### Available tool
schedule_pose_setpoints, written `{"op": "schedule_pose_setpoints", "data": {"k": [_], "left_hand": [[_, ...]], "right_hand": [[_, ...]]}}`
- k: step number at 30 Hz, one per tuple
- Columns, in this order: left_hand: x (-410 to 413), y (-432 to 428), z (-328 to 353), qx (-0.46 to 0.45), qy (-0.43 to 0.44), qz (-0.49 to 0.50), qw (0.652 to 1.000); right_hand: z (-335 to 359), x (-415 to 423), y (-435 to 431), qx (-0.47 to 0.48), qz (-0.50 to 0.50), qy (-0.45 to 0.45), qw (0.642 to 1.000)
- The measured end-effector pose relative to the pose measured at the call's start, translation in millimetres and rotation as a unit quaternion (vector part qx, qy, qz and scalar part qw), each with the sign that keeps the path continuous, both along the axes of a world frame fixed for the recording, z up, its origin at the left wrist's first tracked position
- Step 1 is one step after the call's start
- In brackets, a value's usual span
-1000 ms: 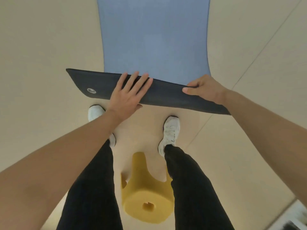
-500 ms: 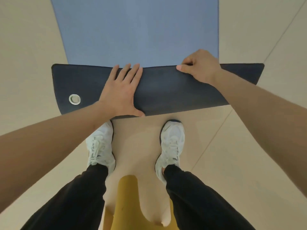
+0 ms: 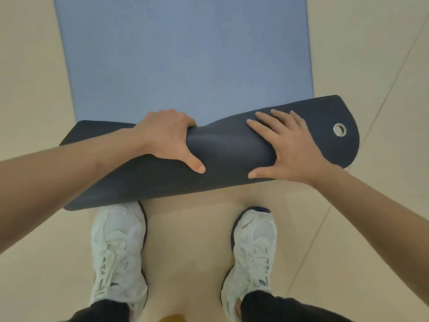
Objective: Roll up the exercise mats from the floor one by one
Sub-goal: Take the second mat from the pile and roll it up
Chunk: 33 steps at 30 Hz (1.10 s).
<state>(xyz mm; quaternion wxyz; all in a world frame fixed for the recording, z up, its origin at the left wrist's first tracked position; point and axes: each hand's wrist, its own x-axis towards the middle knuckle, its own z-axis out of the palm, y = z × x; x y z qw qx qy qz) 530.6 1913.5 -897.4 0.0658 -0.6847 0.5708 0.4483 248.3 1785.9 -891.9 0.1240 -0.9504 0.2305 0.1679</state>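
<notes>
Beige floor point(image 3: 34, 66) has the blue exercise mat point(image 3: 185, 54) lying flat on it, near end folded back so the dark underside shows. Left hand point(image 3: 167, 138) curls its fingers round the fold's far edge. Right hand point(image 3: 287, 149) presses flat on top, fingers straight, near a metal eyelet point(image 3: 339, 129), and white sneakers point(image 3: 118, 252) stand just behind.

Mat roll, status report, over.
Left hand grips the fold; right hand presses flat. Mat only first turn rolled, rest flat. Shoes at its near edge.
</notes>
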Motion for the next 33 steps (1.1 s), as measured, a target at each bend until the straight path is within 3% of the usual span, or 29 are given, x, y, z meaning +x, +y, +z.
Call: {"op": "schedule_pose_setpoints", "data": {"k": [5, 12, 18, 23, 28, 33], "left_hand": [[6, 6, 10, 0.008, 0.005, 0.007, 1.0], [39, 59, 37, -0.011, -0.123, -0.055, 0.991], [21, 121, 28, -0.167, -0.184, -0.082, 0.965], [15, 138, 24, -0.144, -0.222, -0.071, 0.962], [30, 127, 13, -0.07, -0.176, -0.03, 0.981], [62, 98, -2, 0.006, -0.039, 0.058, 0.998]], "right_hand": [[0, 12, -6, 0.013, -0.02, 0.024, 0.999], [-5, 38, 77, -0.004, -0.069, -0.046, 0.997], [-16, 21, 117, -0.051, -0.074, -0.073, 0.993], [-13, 24, 115, -0.033, -0.056, -0.036, 0.997], [-7, 48, 89, 0.019, -0.027, 0.031, 0.999], [-8, 83, 51, 0.105, -0.027, 0.065, 0.992]]}}
